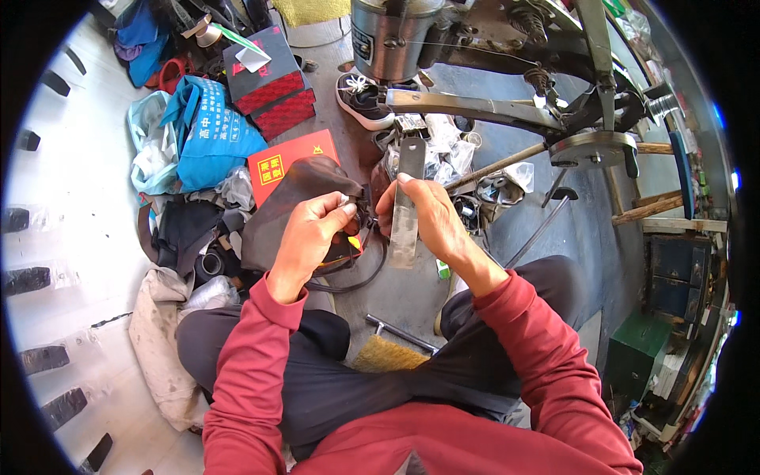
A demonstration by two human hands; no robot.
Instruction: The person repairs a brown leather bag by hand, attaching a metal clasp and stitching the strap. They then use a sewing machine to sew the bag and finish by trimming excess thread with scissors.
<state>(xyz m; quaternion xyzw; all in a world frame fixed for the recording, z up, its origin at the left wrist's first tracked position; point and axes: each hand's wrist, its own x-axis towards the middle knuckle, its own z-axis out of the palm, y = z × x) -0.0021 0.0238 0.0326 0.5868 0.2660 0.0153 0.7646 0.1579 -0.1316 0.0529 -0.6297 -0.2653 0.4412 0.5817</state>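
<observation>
In the head view my left hand (321, 229) pinches something small, partly hidden, at the edge of a dark brown leather piece (277, 210), which looks like a bag with a long strap. My right hand (419, 206) grips a long, flat, dark grey strip (404, 249), held upright with a hole near its top and a worn, paler lower part; its material is hard to tell. The strip is a short way right of my left fingers. A red box (279, 153) with yellow markings lies under the leather piece.
A large machine (583, 146) fills the upper right. Around are a black sneaker (360, 107), stacked boxes (261, 79), blue bags (210, 142), plastic-wrapped items (447, 150), cloth sacks (162, 348), a yellow-topped footrest (384, 356) between my legs and a green box (637, 356).
</observation>
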